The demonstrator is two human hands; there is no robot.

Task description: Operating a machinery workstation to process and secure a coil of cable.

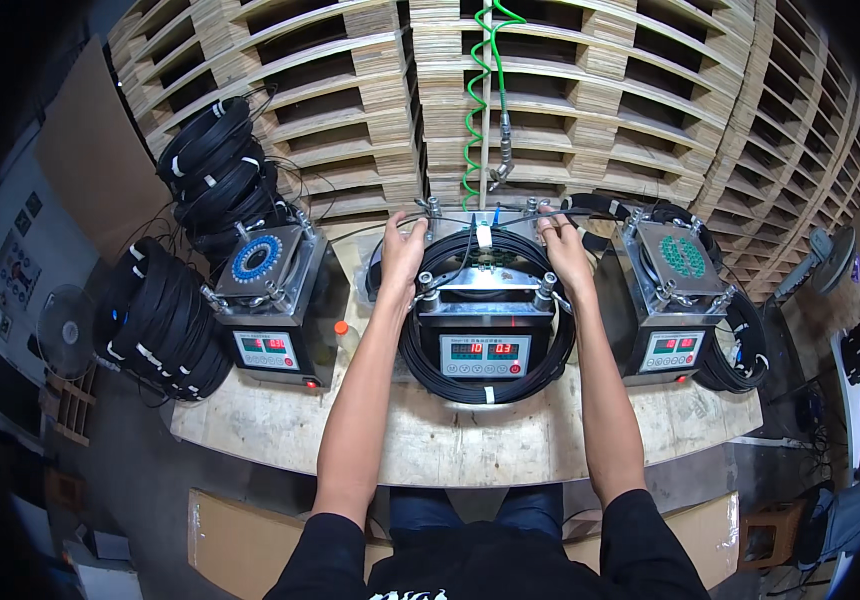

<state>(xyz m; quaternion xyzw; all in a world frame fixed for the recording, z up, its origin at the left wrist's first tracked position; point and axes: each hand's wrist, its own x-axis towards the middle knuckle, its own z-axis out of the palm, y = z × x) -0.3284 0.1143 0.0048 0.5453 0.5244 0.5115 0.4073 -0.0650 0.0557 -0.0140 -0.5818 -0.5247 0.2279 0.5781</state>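
A black cable coil (pixel 418 350) rests around the middle machine (pixel 432 340), which has a lit red display panel (pixel 485 355). A loose stretch of thin black cable (pixel 465 217) runs across the machine's far side between my hands. My left hand (pixel 403 250) closes its thumb and fingers on this cable beside the far left post. By the far right post, my right hand (pixel 564 248) pinches the cable's other side. A white tie (pixel 484 237) wraps the coil at the far side, and another (pixel 489 395) at the near side. The machine's top plate is partly hidden under the cable.
Similar machines flank the middle one: a left machine (pixel 268 350) with a blue ring and a right machine (pixel 658 350) with green parts. Black coils (pixel 155 325) stack at left. A green spiral hose (pixel 474 100) hangs before wooden pallets (pixel 320 60). An orange-capped bottle (pixel 348 338) stands nearby.
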